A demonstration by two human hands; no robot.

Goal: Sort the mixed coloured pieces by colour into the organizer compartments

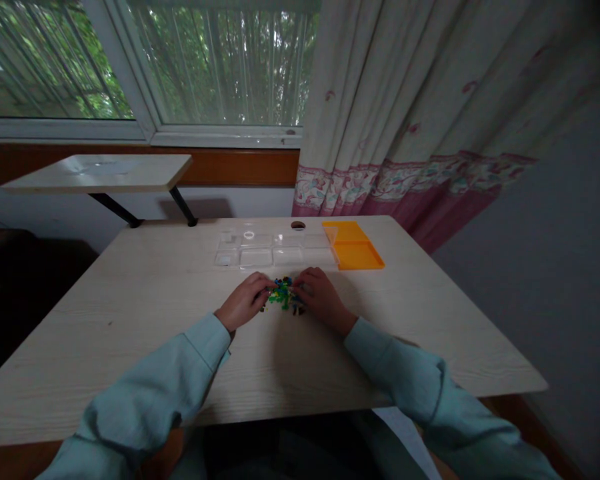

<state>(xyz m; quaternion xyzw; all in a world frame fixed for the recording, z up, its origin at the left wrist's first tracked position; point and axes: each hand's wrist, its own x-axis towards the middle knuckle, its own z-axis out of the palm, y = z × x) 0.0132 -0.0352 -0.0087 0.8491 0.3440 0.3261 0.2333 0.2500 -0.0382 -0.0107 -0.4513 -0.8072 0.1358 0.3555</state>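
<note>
A small heap of coloured pieces (283, 293), green, blue, yellow and dark, lies on the pale wooden table (130, 313). My left hand (245, 301) rests at its left side with the fingers curled onto the pieces. My right hand (320, 297) lies at the right side, fingers bent and touching the heap. What each hand pinches is too small to make out. Both arms wear light blue-green sleeves.
Behind the heap lies a clear plastic compartment box (273, 250) with its orange lid (353, 245) opened to the right. A cable hole (298, 225) sits near the table's far edge. A smaller white table (100, 170) stands under the window; curtain (405, 113) at right.
</note>
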